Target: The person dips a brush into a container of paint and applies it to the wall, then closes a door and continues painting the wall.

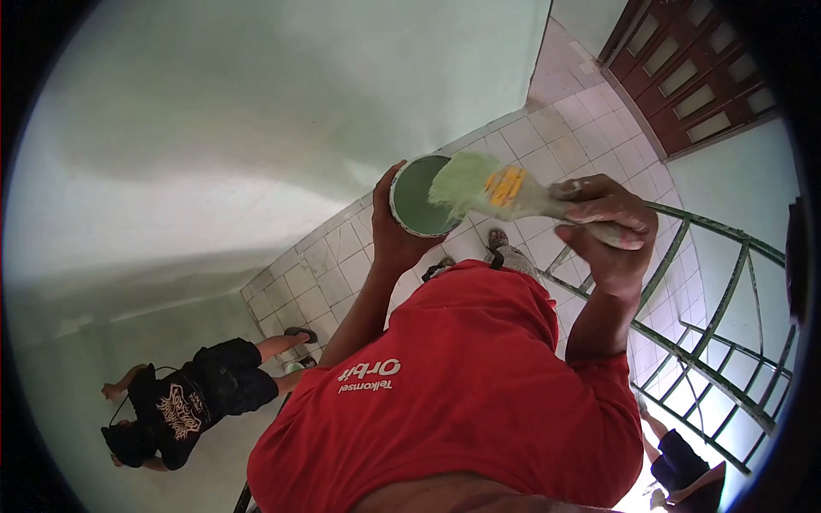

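Observation:
A round tub [416,198] of pale green paint is held from its side and below by my left hand [395,238], its open top facing me. My right hand [611,224] is closed around the handle of a wide paintbrush [505,188] with yellow tape or banding near its bristles. Green paint coats the bristles, which are over the right part of the tub's opening; whether they touch the paint inside I cannot tell. Smears of paint show on my right fingers.
A pale green wall [282,103] rises in front and to the left. Green metal scaffolding [718,308] stands at the right. A person in black [201,398] is at the lower left, another person [684,470] at the lower right. Beyond the tiled floor [556,137] is a brown door [684,73].

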